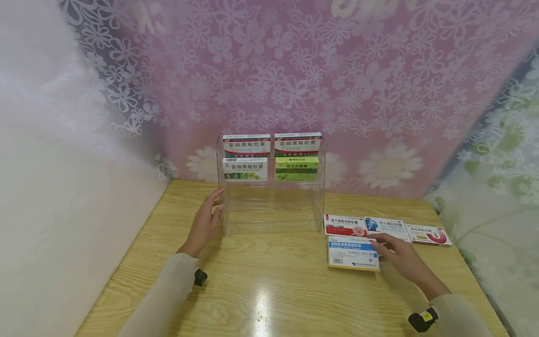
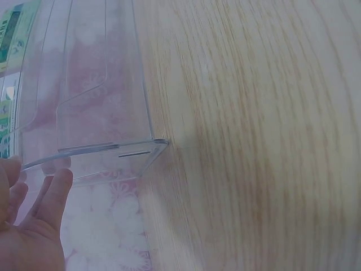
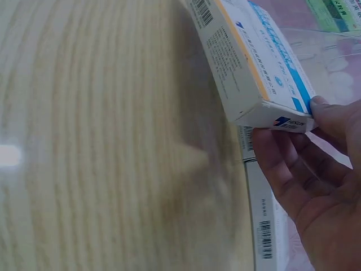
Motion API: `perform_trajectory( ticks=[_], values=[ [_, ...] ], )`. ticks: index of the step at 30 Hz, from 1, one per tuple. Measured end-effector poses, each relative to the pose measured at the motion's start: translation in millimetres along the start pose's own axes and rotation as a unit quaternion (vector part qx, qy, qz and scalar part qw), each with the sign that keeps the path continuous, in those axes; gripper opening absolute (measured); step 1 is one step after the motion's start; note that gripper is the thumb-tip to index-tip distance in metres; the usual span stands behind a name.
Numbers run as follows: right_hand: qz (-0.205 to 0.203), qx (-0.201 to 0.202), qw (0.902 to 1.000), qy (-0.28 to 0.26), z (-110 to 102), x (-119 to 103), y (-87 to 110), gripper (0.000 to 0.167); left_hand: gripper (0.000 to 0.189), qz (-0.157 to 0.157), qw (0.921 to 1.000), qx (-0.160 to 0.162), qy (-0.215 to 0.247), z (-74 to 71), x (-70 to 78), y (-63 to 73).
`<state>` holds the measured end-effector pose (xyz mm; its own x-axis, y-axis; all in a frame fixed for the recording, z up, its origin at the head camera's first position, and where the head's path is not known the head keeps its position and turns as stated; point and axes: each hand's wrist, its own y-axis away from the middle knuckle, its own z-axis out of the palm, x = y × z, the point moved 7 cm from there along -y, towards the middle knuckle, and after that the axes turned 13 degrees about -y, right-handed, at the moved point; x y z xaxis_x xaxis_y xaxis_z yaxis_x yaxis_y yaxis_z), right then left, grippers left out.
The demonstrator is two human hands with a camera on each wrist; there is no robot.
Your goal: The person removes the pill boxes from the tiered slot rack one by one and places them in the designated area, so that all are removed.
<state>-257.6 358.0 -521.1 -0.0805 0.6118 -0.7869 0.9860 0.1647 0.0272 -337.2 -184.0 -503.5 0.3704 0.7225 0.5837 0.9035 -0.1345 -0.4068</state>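
My left hand point(image 1: 206, 221) is at the left side of a clear acrylic display rack point(image 1: 273, 229), its fingers point(image 2: 53, 195) extended against the outer face of the side panel. With my right hand point(image 1: 397, 257) I pinch the right end of a blue-and-white medicine box point(image 1: 353, 253), thumb on the printed face and fingers point(image 3: 271, 164) at the end and underneath. The box tilts with its front toward me, raised over the table in the right wrist view. Behind it lie a red-and-white box point(image 1: 338, 225), a white box with a blue picture point(image 1: 381, 224) and a white box with pink arcs point(image 1: 433, 234).
Two white-red-green boxes point(image 1: 246, 146) fill the rack's top tier. Below them stand a white-and-green box point(image 1: 245, 169) and a yellow-green box point(image 1: 296, 169). The wooden table point(image 1: 252, 281) meets a flowered pink curtain point(image 1: 286, 84) behind the rack.
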Motion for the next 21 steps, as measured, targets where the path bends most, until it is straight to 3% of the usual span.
perform_trajectory(
  ticks=[3, 11, 16, 21],
  values=[
    [0.010, 0.010, 0.9997, 0.018, 4.7, 8.3, -0.1, 0.047, 0.060, 0.002, 1.0000, 0.002, 0.000, -0.3, 0.4, 0.2],
    [0.002, 0.026, 0.9997, -0.003, 17.9, 12.1, 6.5, 0.054, 0.060, 0.007, 1.0000, 0.002, 0.002, -0.7, 3.2, 0.1],
    [-0.033, 0.004, 0.9994, -0.007, 29.0, 11.1, 12.8, 0.061, 0.058, 0.016, 0.9998, 0.009, -0.003, 0.5, 1.5, -0.7],
    [-0.071, 0.015, 0.9971, 0.026, 35.5, 10.8, 14.9, 0.053, 0.056, 0.010, 0.9999, 0.003, -0.001, 0.6, -0.1, -0.1]
  ],
)
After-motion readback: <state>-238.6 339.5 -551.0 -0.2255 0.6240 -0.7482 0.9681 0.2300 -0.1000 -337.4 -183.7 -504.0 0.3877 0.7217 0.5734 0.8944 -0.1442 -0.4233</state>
